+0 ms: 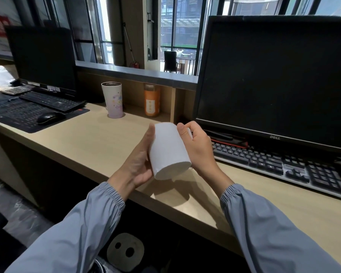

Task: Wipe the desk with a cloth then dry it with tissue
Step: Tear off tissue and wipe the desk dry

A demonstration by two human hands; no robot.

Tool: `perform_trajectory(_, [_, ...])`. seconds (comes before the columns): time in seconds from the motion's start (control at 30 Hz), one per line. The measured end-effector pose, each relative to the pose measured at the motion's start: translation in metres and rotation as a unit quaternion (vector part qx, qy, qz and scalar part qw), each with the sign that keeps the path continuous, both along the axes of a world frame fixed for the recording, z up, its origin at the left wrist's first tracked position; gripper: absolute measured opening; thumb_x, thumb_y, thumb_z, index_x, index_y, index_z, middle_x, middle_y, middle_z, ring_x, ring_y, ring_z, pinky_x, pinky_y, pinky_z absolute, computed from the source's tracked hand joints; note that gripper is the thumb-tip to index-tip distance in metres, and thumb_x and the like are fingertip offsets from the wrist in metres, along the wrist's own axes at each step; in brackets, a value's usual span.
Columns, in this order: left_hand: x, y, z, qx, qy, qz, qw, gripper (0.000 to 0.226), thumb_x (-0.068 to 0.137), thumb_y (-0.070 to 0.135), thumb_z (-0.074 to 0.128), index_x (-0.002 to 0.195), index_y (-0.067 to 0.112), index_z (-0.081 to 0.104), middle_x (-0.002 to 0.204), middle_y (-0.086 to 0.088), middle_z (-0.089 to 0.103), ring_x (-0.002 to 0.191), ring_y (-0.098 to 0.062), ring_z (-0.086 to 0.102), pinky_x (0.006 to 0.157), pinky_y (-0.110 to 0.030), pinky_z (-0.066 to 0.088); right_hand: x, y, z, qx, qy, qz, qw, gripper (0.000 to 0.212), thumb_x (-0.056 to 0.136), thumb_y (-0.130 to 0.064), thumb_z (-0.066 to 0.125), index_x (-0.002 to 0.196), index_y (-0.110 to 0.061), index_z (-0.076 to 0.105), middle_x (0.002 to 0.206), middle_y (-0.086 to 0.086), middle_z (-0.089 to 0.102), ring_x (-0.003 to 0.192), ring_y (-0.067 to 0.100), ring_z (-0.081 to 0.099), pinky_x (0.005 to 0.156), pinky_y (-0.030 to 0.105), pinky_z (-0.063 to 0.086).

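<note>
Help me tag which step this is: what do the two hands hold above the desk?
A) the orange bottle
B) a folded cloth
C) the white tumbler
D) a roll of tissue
D: the left hand and right hand both grip a white tissue roll over the desk, while the tumbler and orange bottle stand untouched at the back.

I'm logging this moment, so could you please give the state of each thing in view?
Tissue roll: held over the desk in both hands.
Left hand: grips the roll.
Right hand: grips the roll.
Right monitor: dark.
Left monitor: dark.
Tumbler: upright.
Orange bottle: upright.
</note>
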State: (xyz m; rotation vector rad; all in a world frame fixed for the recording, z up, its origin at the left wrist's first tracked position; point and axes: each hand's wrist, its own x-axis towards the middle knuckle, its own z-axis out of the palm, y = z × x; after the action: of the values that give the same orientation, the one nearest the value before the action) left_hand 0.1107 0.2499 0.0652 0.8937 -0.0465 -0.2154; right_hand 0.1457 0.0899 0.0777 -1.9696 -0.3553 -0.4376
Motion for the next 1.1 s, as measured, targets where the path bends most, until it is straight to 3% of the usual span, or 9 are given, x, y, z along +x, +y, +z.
perform_trajectory(0.1, [0.001,0.005,0.0,0.028,0.004,0.026,0.999,0.125,0.042,0.048,0.105,0.149,0.021,0.046,0.138,-0.023,0.065,0.118,-0.04,0.07,0.092,-0.06,0.059,-0.001,-0.007,0.002,-0.008,-0.015,0.002,1.0,0.033,0.107,-0.051,0.048,0.093,-0.023,0.058,0.084,-0.008,0.065,0.075,0.001,0.062,0.056,0.02,0.043])
perform_trajectory(0.23, [0.004,0.017,-0.003,0.07,-0.007,0.039,0.997,0.11,0.053,0.045,0.101,0.147,0.025,0.047,0.138,-0.022,0.066,0.12,-0.042,0.069,0.093,-0.062,0.058,-0.001,-0.02,0.011,-0.048,-0.05,0.022,0.997,0.028,0.106,-0.051,0.049,0.09,-0.028,0.055,0.081,-0.005,0.064,0.076,0.011,0.062,0.057,0.029,0.041])
perform_trajectory(0.37, [0.01,0.024,-0.003,0.165,-0.034,0.083,0.982,0.101,0.059,0.048,0.091,0.146,0.037,0.041,0.138,-0.018,0.058,0.118,-0.04,0.069,0.089,-0.055,0.062,0.005,-0.033,0.015,-0.092,-0.074,0.02,0.993,0.029,0.106,-0.049,0.052,0.088,-0.027,0.056,0.067,-0.003,0.059,0.06,0.01,0.054,0.048,0.02,0.031])
perform_trajectory(0.53, [0.024,0.026,0.001,0.228,-0.064,0.061,0.97,0.097,0.056,0.046,0.09,0.142,0.037,0.046,0.137,-0.017,0.058,0.113,-0.039,0.07,0.087,-0.053,0.063,0.008,-0.041,0.01,-0.11,-0.067,0.013,0.992,0.03,0.107,-0.044,0.052,0.083,-0.027,0.052,0.065,-0.006,0.057,0.062,0.003,0.054,0.049,0.018,0.034])
perform_trajectory(0.63, [0.027,0.04,-0.003,0.073,-0.014,0.023,0.997,0.098,0.055,0.048,0.096,0.141,0.022,0.057,0.129,-0.019,0.066,0.107,-0.036,0.072,0.087,-0.053,0.061,0.016,-0.071,0.007,-0.073,-0.045,-0.057,0.995,0.034,0.107,-0.044,0.052,0.081,-0.021,0.051,0.063,-0.002,0.053,0.056,0.008,0.046,0.05,0.027,0.032])
perform_trajectory(0.7, [0.041,0.06,-0.003,0.037,-0.016,0.088,0.995,0.1,0.059,0.05,0.097,0.145,0.022,0.055,0.14,-0.023,0.061,0.117,-0.041,0.067,0.093,-0.059,0.058,0.018,-0.094,0.008,-0.067,-0.04,-0.084,0.993,0.034,0.107,-0.047,0.051,0.082,-0.022,0.052,0.064,-0.002,0.054,0.057,0.013,0.047,0.05,0.029,0.033])
perform_trajectory(0.87, [0.077,0.055,0.016,0.286,-0.081,0.196,0.935,0.095,0.074,0.039,0.092,0.149,0.033,0.034,0.132,-0.003,0.048,0.117,-0.032,0.06,0.083,-0.044,0.062,0.016,-0.075,0.01,-0.133,-0.025,-0.041,0.99,0.035,0.105,-0.053,0.05,0.088,-0.023,0.051,0.064,0.004,0.058,0.054,0.013,0.048,0.05,0.032,0.031])
perform_trajectory(0.97, [0.105,0.05,0.02,0.343,-0.107,0.232,0.904,0.094,0.077,0.038,0.09,0.147,0.037,0.028,0.125,0.003,0.044,0.114,-0.026,0.057,0.095,-0.044,0.059,0.019,-0.072,0.008,-0.105,-0.026,-0.04,0.993,0.035,0.106,-0.053,0.049,0.087,-0.023,0.052,0.067,0.004,0.058,0.056,0.013,0.047,0.051,0.034,0.031])
perform_trajectory(1.1, [0.149,0.051,0.017,0.404,-0.123,0.255,0.87,0.105,0.073,0.042,0.094,0.149,0.035,0.022,0.134,-0.001,0.039,0.11,-0.017,0.053,0.085,-0.033,0.053,0.019,-0.075,0.004,-0.098,-0.006,-0.042,0.994,0.033,0.106,-0.051,0.049,0.087,-0.024,0.052,0.068,0.005,0.061,0.059,0.017,0.052,0.052,0.035,0.032])
